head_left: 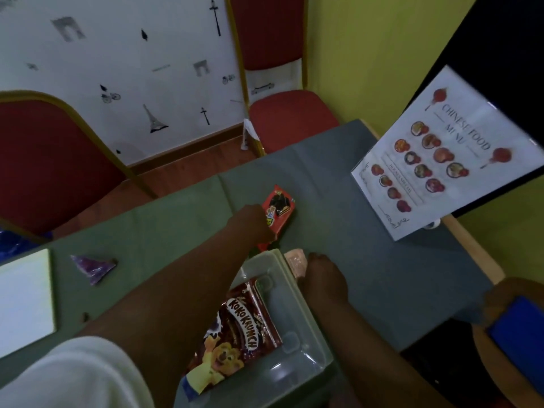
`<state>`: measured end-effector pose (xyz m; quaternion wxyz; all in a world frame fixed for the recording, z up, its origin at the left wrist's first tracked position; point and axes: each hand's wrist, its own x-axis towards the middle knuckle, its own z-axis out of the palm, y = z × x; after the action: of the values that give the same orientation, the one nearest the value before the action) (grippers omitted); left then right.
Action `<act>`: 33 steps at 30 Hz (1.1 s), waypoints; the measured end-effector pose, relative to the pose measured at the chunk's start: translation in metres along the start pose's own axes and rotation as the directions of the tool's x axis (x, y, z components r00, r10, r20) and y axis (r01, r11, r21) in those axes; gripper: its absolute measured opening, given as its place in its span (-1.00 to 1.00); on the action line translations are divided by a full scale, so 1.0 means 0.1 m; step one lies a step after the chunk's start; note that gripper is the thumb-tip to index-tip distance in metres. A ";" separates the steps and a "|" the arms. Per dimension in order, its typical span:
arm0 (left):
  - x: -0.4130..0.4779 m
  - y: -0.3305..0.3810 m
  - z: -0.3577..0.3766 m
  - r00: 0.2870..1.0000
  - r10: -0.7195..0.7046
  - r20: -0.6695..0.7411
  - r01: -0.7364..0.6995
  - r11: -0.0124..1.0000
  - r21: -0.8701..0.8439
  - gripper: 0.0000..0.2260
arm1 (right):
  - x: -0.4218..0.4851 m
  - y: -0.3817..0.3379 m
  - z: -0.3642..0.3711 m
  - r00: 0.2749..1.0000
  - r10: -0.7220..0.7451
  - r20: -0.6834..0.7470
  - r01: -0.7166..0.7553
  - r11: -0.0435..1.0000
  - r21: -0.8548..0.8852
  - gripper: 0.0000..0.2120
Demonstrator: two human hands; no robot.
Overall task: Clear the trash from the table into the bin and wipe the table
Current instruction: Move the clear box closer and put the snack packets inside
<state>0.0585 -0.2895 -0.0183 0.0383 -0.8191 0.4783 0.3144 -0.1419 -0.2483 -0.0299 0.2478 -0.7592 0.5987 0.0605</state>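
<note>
Transfer: with left hand (pixel 252 219) pinching red snack wrapper (pixel 279 207) at 12 o'clock of bin (pixel 297 325), lift clear and release beside Koko Krunch packet (pixel 235 334). Right hand (pixel 323 282) on pink wrapper (pixel 295 261) at rim; grip not discernible.

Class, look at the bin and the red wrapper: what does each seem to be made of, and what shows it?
The bin looks like smooth, translucent grey plastic, with bright glints on its walls. The red wrapper is probably thin printed plastic film: glossy, colourful and crinkled.
</note>
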 end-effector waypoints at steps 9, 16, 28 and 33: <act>-0.25 -0.15 -0.38 0.982 0.012 -0.187 -0.047 0.982 -0.181 -0.52 | 0.02 0.03 -0.24 0.996 0.007 -0.093 0.014 0.974 0.226 -0.87; -1.18 -0.29 -0.76 0.904 -0.043 -0.426 -0.146 0.904 -0.402 -0.53 | -0.17 -0.19 -0.98 0.979 -0.085 -0.188 0.159 0.889 0.429 -0.91; -3.04 -0.67 -0.07 0.932 -0.206 -0.299 -0.020 0.793 -0.608 -0.64 | -1.01 -0.74 -1.38 0.797 -0.558 -0.229 0.593 0.654 0.470 -0.65; -3.22 -0.71 0.37 0.951 -0.235 -0.202 0.078 0.814 -0.576 -0.67 | -1.13 -0.76 -0.97 0.749 -0.662 -0.034 0.646 0.717 0.262 -0.79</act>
<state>-0.0129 0.0070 0.1129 -0.2421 -0.8651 0.2957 0.3248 -0.1214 -0.1801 0.1220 0.3677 -0.8805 0.2868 -0.0854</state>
